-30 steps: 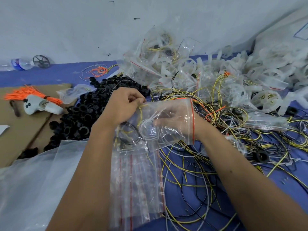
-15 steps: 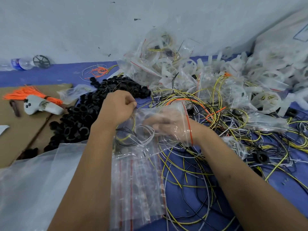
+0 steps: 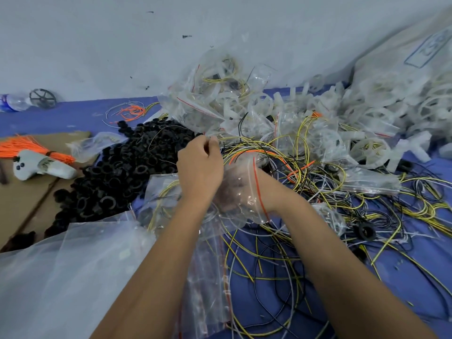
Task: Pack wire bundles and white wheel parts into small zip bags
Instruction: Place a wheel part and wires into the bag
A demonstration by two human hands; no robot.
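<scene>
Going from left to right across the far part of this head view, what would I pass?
Plastic bottle → dark spoked wheel → loose orange wires → filled zip bags → heap of white wheel parts.

We find our right hand inside a zip bag at the middle of the desk, our left hand just left of it, fingers at the bag's far edge. Loose wires spread beneath and to the right. Left lies a heap of rings — beyond it cardboard carrying a controller. Behind, against the wall, filled bags pile up, with wheel parts to their right. Empty bags lie nearest us, between our forearms.
</scene>
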